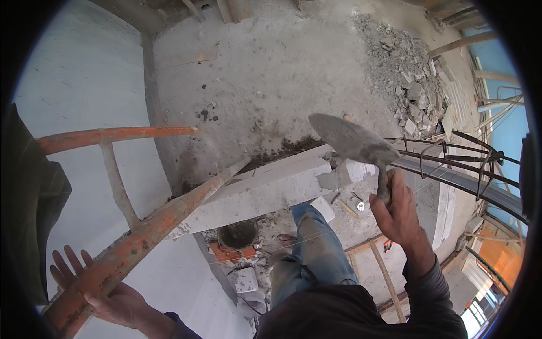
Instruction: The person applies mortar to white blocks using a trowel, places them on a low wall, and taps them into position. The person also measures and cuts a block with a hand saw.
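Rough grey concrete floor [243,73] borders a low white block wall [265,189]. Above the wall, the right hand [400,209] curls closed round the handle of a pointed grey metal trowel [355,140], probably light, stiff and best held there; the left hand's [119,302] loosely spread fingers straddle a worn orange pole [144,242].

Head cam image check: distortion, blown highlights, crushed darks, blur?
Head view: black fisheye vignette around the frame; rebar at right looks bowed, probably partly lens distortion. Head view: window lower right looks close to blown out; dark cloth at left loses detail. Head view: trowel and right hand outlines distinct, no obvious smear.
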{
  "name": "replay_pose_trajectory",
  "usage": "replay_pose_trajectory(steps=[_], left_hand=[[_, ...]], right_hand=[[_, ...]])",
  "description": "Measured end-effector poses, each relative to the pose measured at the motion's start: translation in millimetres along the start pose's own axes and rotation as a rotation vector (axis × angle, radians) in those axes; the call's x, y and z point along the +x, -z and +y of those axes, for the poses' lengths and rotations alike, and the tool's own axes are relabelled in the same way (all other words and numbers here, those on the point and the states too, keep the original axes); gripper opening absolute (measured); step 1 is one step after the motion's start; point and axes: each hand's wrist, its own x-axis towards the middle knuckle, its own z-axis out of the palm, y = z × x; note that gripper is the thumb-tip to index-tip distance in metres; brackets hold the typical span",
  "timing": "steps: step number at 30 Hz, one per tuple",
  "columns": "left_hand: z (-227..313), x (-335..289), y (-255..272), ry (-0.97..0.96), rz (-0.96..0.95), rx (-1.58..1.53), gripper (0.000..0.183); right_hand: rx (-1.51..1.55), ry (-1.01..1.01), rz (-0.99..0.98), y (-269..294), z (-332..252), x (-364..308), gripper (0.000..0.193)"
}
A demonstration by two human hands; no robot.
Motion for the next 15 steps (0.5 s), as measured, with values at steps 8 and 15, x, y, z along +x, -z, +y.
replay_pose_trajectory(steps=[8, 15], left_hand=[[4.8, 3.3, -16.7, 0.107, 0.092, 0.041, 0.062], [4.9, -3.2, -8.6, 0.021, -0.013, -0.134, 0.045]], right_hand=[[-0.815, -0.160, -0.502, -98.0, 140.5, 258.4, 0.022], [-0.844, -0.564, -1.281, -184.2, 181.8, 309.2, 0.024]])
